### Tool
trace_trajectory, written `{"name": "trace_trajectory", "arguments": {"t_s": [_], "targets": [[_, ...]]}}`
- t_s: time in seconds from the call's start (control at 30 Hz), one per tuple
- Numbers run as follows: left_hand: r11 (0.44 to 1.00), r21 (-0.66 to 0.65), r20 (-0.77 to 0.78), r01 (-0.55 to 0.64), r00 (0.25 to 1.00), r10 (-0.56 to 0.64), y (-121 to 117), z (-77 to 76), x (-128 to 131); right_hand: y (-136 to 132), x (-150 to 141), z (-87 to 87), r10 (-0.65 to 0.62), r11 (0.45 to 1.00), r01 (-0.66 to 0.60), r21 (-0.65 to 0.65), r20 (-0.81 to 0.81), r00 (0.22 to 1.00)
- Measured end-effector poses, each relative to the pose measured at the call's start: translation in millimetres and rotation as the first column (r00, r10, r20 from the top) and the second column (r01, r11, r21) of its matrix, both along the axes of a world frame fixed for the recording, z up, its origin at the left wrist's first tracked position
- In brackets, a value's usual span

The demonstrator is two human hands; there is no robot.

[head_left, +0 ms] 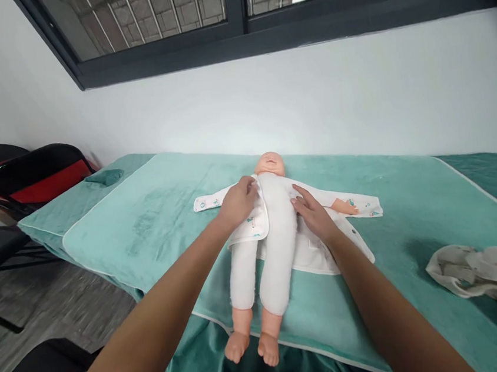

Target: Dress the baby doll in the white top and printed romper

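A baby doll point(278, 212) with a white cloth body lies on its back, head towards the wall and feet at the near edge. A white printed baby shirt point(313, 256) is spread open beneath it, one flap folded over its torso on the left. My left hand point(240, 203) is closed, its fingers pinching that flap near the chest. Against the doll's right-hand side in view rests my right hand point(313, 211), thumb and forefinger apart. The doll's hand shows on the right sleeve point(368, 205); the left sleeve point(208, 202) stretches out sideways.
A green padded cover point(154, 219) lies over the table. Crumpled whitish cloth point(483, 271) sits at the right. Black and red chairs point(47, 177) stand at the left. Behind are a white wall point(288, 99) and a dark-framed window point(165, 64).
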State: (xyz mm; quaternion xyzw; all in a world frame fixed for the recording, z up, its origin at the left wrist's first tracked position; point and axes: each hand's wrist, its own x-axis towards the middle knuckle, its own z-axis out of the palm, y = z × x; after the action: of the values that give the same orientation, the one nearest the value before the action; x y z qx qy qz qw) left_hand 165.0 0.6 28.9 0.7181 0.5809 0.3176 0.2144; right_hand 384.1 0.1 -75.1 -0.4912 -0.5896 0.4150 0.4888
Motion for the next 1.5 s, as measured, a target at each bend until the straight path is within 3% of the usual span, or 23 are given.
{"name": "trace_trajectory", "arguments": {"t_s": [0.1, 0.17, 0.23, 0.3, 0.37, 0.43, 0.5, 0.53, 0.6, 0.7, 0.8, 0.9, 1.0, 1.07, 1.13, 1.23, 1.4, 1.5], "targets": [[0.998, -0.029, -0.035, 0.054, 0.998, -0.055, 10, -10.1, 9, 5, 18, 11.1, 0.169, 0.984, -0.167, -0.061, 0.024, 0.985], [0.997, -0.018, 0.056, 0.081, 0.995, -0.08, 16, -8.3, 20, 6, 36, 22.0, 0.325, 0.935, -0.326, -0.142, -0.032, 0.945], [0.991, 0.0, 0.169, 0.132, 0.977, -0.13, 24, -3.1, 31, 5, 54, 30.5, 0.351, 0.908, -0.373, -0.19, -0.137, 0.926], [0.979, 0.018, 0.224, 0.203, 0.954, -0.201, 33, 2.5, 42, 5, 70, 33.9, 0.19, 0.962, -0.227, -0.15, -0.224, 0.956], [0.965, 0.012, 0.181, 0.262, 0.949, -0.259, 41, 6.2, 52, 8, 79, 31.7, -0.096, 0.995, 0.087, -0.042, -0.278, 0.956], [0.955, -0.015, 0.033, 0.296, 0.955, -0.295, 46, 7.4, 62, 13, 85, 25.8, -0.391, 0.909, 0.415, 0.033, -0.276, 0.878], [0.931, -0.039, -0.213, 0.363, 0.907, -0.363, 49, 6.5, 73, 20, 88, 18.5, -0.583, 0.806, 0.592, 0.015, -0.159, 0.797], [0.909, -0.05, -0.356, 0.415, 0.843, -0.404, 49, 5.6, 79, 23, 89, 15.1, -0.618, 0.785, 0.62, -0.012, -0.086, 0.781], [0.857, -0.077, -0.603, 0.509, 0.661, -0.447, 48, 2.7, 93, 27, 90, 10.1, -0.592, 0.805, 0.59, -0.07, -0.022, 0.806], [0.822, -0.102, -0.782, 0.56, 0.466, -0.414, 47, -4.1, 116, 27, 90, 9.9, -0.531, 0.847, 0.514, -0.136, -0.185, 0.827], [0.8, -0.134, -0.836, 0.585, 0.366, -0.409, 45, -12.8, 136, 24, 87, 17.5, -0.484, 0.874, 0.426, -0.232, -0.36, 0.797], [0.783, -0.141, -0.864, 0.606, 0.311, -0.396, 44, -19.0, 146, 20, 86, 26.3, -0.341, 0.939, 0.27, -0.212, -0.48, 0.809], [0.774, -0.09, -0.88, 0.626, 0.314, -0.357, 45, -16.9, 143, 20, 96, 29.3, -0.362, 0.931, 0.327, -0.162, -0.517, 0.775], [0.768, -0.009, -0.878, 0.64, 0.362, -0.312, 48, -9.8, 135, 21, 106, 27.1, -0.503, 0.861, 0.482, -0.162, -0.41, 0.761], [0.78, 0.091, -0.862, 0.619, 0.441, -0.249, 51, 0.0, 125, 23, 111, 22.5, -0.575, 0.817, 0.562, -0.127, -0.135, 0.807], [0.823, 0.168, -0.841, 0.543, 0.514, -0.168, 55, 13.2, 113, 23, 99, 14.6, -0.463, 0.862, 0.496, -0.102, 0.238, 0.854], [0.831, 0.101, -0.893, 0.547, 0.418, -0.166, 56, 19.3, 106, 17, 73, 9.3, -0.271, 0.919, 0.378, -0.115, 0.514, 0.814], [0.838, 0.048, -0.907, 0.543, 0.375, -0.191, 56, 21.2, 104, 15, 80, 11.8, -0.3, 0.92, 0.383, -0.084, 0.479, 0.825]]}}
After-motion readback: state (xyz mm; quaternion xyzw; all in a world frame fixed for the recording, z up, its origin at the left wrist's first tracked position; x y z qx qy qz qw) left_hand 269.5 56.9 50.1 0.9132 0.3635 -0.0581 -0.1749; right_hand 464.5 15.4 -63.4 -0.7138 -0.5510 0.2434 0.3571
